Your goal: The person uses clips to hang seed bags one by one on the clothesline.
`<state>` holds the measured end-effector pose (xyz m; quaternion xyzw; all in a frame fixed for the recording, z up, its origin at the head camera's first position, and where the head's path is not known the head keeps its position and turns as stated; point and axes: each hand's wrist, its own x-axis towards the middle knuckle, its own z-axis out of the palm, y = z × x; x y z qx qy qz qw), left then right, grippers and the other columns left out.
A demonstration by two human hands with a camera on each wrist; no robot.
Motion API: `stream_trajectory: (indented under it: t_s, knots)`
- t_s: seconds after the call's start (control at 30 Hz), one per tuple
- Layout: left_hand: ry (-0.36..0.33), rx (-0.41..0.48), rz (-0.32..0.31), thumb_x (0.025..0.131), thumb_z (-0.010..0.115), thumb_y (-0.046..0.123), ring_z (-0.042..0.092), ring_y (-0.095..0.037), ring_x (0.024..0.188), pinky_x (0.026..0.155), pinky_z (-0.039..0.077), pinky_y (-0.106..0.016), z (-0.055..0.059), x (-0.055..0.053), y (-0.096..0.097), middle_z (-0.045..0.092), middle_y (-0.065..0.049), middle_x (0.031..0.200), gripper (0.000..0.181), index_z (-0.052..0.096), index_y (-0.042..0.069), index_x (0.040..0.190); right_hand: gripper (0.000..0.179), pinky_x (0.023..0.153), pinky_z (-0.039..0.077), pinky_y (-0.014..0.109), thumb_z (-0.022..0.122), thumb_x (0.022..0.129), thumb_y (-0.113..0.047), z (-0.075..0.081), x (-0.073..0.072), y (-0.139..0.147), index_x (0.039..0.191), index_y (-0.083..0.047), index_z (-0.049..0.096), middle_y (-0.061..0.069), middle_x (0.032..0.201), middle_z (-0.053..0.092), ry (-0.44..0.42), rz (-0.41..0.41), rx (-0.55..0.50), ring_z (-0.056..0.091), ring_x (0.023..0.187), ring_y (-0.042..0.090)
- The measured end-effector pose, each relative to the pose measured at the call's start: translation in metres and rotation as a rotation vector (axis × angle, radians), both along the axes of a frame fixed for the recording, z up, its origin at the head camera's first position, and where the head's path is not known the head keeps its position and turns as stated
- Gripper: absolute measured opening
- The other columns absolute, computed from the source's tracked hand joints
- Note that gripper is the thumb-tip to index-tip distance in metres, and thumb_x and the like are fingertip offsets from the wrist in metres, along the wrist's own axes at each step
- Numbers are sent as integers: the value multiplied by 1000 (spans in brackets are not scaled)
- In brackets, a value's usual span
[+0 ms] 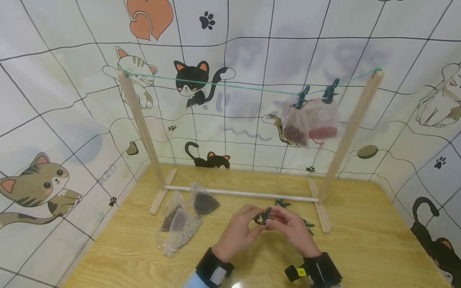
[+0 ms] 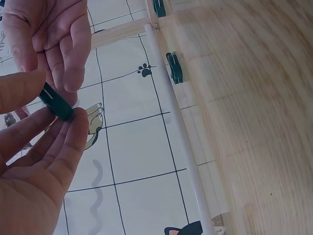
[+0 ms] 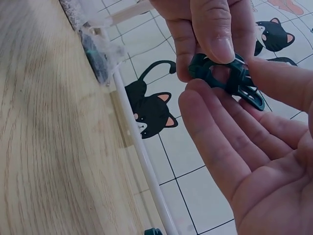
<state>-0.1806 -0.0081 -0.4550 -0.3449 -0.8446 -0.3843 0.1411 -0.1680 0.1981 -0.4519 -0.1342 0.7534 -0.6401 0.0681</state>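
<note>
A dark green clothespin (image 1: 264, 216) is held up between both hands over the table. My left hand (image 1: 238, 231) pinches one end of it, with the thumb lying on top in the right wrist view. My right hand (image 1: 294, 231) has its thumb and fingertips at the other end, the remaining fingers stretched beneath the clothespin (image 3: 227, 76). On the table beyond the right hand lies another green clothespin (image 1: 282, 203). More green clothespin (image 1: 308, 226) parts show beside that hand, partly hidden by it.
A wooden stand (image 1: 351, 132) carries a green string (image 1: 248, 89). Two sheer pouches hang at its right, one with brown contents (image 1: 295, 130) and one with pink (image 1: 323, 124), under green clothespins. Three filled sheer pouches (image 1: 185, 230) lie left. A white rod (image 1: 237, 193) crosses the base.
</note>
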Motion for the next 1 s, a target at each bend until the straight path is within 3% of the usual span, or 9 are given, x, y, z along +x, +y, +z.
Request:
stream_trajectory:
  t_s: [0.27, 0.53, 0.77, 1.0]
  knots:
    - [-5, -25, 20, 89, 82, 13, 63, -10, 101, 87, 54, -19, 2, 1, 0, 64, -1, 116, 41, 68, 12, 127, 52, 90, 60, 44, 66, 102, -15, 0, 0, -1, 145, 6, 48, 30, 122, 66, 17, 39, -21, 74, 96, 17]
    - [-108, -90, 52, 90, 82, 19, 57, -6, 91, 77, 51, -17, 6, 2, -2, 59, 1, 109, 42, 63, 13, 127, 53, 85, 61, 32, 67, 100, -9, 0, 0, -2, 145, 9, 46, 32, 118, 66, 45, 34, -33, 74, 95, 15]
    - [-154, -164, 45, 92, 79, 16, 63, -11, 94, 78, 53, -18, 12, 2, -11, 62, -1, 112, 40, 63, 11, 128, 54, 84, 62, 39, 67, 100, -8, -3, -2, -1, 147, 8, 45, 35, 114, 65, 80, 76, -64, 74, 93, 15]
    - [-200, -189, 178, 96, 72, 13, 66, -23, 97, 80, 56, -31, 16, -6, -45, 66, -8, 116, 33, 66, 5, 127, 48, 83, 62, 39, 68, 100, -10, -2, -2, -2, 141, 6, 50, 31, 110, 67, 64, 56, -48, 75, 90, 23]
